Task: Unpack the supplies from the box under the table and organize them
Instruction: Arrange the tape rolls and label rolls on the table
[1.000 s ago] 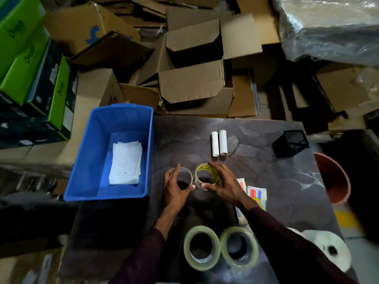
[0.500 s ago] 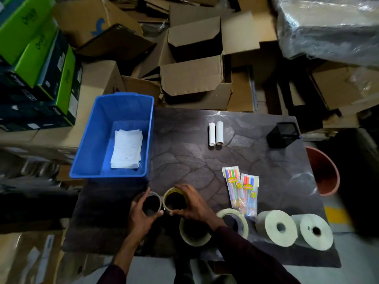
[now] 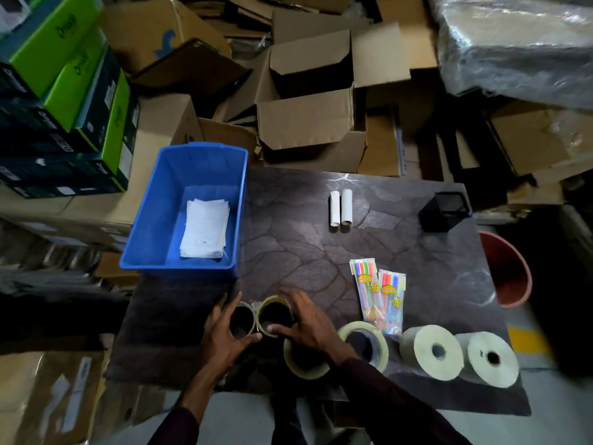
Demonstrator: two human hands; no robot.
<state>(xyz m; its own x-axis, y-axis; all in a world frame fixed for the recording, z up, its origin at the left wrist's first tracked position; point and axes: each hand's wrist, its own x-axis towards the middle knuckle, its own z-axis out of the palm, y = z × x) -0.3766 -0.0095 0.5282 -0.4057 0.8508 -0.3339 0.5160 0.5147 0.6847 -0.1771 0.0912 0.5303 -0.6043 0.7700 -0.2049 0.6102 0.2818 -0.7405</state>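
Observation:
My left hand curls around a small clear tape roll standing on the dark table. Touching it on the right is a small yellowish tape roll, held by my right hand. Two larger tape rolls lie near the front edge: one partly under my right wrist, the other to its right. Two pen packets lie right of my hands. Two white paper rolls lie at the front right. Two thin white tubes lie at the back.
A blue bin holding a stack of white sheets sits on the table's left side. A black mesh holder stands at the back right corner. A red bucket sits right of the table. Cardboard boxes pile up behind.
Both hands have slid the two small tape rolls from the table's middle toward the front edge, uncovering the pen packets. The camera has pulled back, so the paper rolls now show.

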